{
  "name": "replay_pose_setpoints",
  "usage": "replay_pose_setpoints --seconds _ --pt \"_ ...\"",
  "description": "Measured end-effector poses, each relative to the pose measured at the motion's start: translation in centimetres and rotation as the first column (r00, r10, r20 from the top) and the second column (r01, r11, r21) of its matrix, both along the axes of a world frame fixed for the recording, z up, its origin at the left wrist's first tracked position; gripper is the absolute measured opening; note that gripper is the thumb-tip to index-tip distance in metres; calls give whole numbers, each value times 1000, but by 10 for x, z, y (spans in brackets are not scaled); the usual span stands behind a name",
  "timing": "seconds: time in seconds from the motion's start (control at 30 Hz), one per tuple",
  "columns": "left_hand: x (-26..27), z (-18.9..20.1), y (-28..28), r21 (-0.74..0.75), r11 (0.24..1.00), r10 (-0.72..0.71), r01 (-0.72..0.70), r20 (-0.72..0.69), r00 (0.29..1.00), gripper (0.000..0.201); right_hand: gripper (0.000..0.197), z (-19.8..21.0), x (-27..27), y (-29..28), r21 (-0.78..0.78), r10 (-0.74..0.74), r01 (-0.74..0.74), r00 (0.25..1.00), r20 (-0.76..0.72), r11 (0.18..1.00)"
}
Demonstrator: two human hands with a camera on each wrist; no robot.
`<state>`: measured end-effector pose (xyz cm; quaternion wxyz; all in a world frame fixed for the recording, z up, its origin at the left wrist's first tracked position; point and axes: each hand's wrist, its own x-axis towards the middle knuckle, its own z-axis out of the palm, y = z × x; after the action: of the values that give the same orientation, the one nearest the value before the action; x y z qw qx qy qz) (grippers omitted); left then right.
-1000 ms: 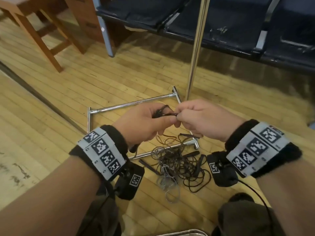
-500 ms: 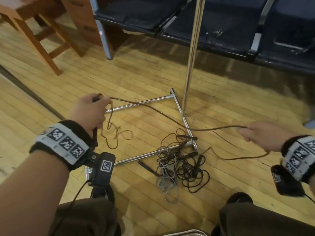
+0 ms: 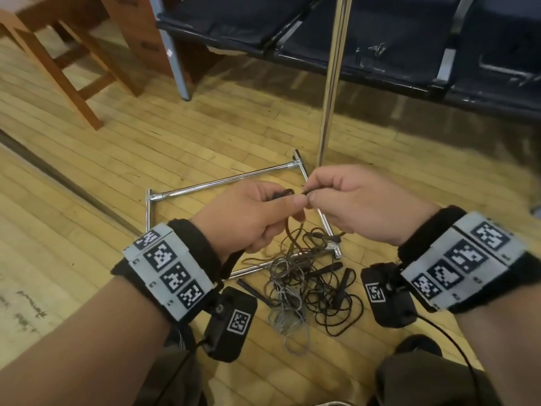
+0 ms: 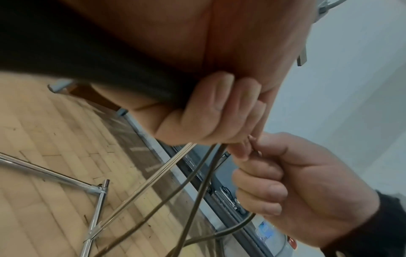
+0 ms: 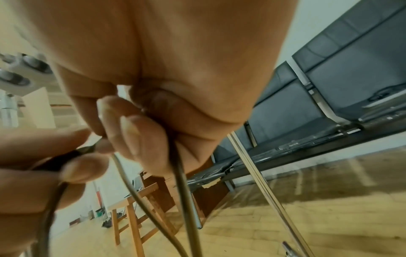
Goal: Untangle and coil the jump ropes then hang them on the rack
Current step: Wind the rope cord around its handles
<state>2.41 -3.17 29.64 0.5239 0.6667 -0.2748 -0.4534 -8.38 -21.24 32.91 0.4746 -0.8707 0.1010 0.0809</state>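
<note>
A brown jump rope (image 3: 288,230) hangs from both my hands, held together above the floor. My left hand (image 3: 263,212) grips its gathered loops and a black handle against the palm. My right hand (image 3: 336,197) pinches a strand of the same rope just beside the left thumb. The left wrist view has rope strands (image 4: 197,177) dropping from the curled left fingers (image 4: 208,111). Seen from the right wrist, the rope (image 5: 182,182) runs down from my right fingers (image 5: 131,132). A tangled pile of jump ropes (image 3: 304,285) lies on the floor by the chrome rack base (image 3: 222,183).
The rack's upright chrome pole (image 3: 330,83) rises just behind my hands. A row of dark seats (image 3: 380,33) stands at the back, a wooden stool (image 3: 58,54) at the back left. The floor is wood planks. My knees are at the bottom edge.
Half a second ago my hands were spread wide with the rope stretched between them. They have come back together, the right hand bringing its strand to the left.
</note>
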Motion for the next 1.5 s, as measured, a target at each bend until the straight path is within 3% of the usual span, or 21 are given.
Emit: replay_pose_setpoints --seconds 0.1,0.17,0.27,0.33,0.37,0.43,0.5,0.57,0.63,0.7,0.77,0.83,0.97,1.07,1.17,1.23,1.37,1.43,1.5 --pt "5 -3 3 23 999 49 -49 -1 999 18 17 -12 -3 -10 48 0 0 1000 2 999" --pt "20 0 11 16 952 307 -307 -43 951 13 21 -27 -8 -23 -27 -19 17 999 -46 999" --pt "62 9 41 -2 745 656 -667 -183 732 32 27 -57 -29 -61 -181 -104 73 980 -170 981" --pt "82 9 63 61 613 775 -787 -239 585 33 28 -73 -51 -90 -227 -139 76 951 -277 971" --pt "86 6 70 78 577 803 -813 -237 547 31 28 -77 -61 -102 -248 -163 84 933 -320 965" --pt "85 -6 74 93 591 807 -801 -62 588 27 31 -79 -71 -114 -314 -214 99 908 -359 944" --pt "73 -15 66 111 639 734 -762 210 646 18 30 -71 -67 -113 -412 -246 106 920 -305 905" --pt "57 -16 52 118 678 663 -726 329 673 16 28 -54 -51 -96 -425 -231 121 948 -219 897" --pt "41 -12 35 88 812 546 -576 234 805 24 27 -34 -33 -67 -349 -156 89 974 -166 933" --pt "22 -10 17 54 948 306 -312 99 947 31 25 -18 -21 -33 -240 -36 -1 988 -148 971" --pt "8 -8 3 47 997 61 -64 67 996 28 24 -8 -12 -9 -146 51 -65 994 -98 987" --pt "1 -7 -6 48 997 -65 61 83 994 24 22 -5 -7 -3 -83 53 -54 999 -13 995" --pt "2 -6 -10 45 999 13 -21 179 984 30 20 -17 -7 -15 39 17 -16 1000 -12 999" --pt "9 -2 -6 12 973 227 -232 166 960 25 19 -33 -14 -30 31 18 -15 996 -82 999" --pt "27 6 8 -13 862 507 -507 31 861 18 21 -53 -34 -68 -86 -69 55 983 -168 995" --pt "38 6 18 -15 791 612 -612 57 789 17 27 -64 -55 -93 -151 -127 91 961 -247 984" --pt "52 -4 28 53 687 722 -725 65 689 19 56 -76 -73 -111 -330 -225 108 914 -337 938" --pt "52 -6 27 105 665 734 -739 90 673 21 46 -75 -65 -104 -389 -235 102 921 -311 915" --pt "44 -8 23 117 730 652 -673 175 737 18 32 -65 -49 -87 -370 -199 98 948 -247 924"
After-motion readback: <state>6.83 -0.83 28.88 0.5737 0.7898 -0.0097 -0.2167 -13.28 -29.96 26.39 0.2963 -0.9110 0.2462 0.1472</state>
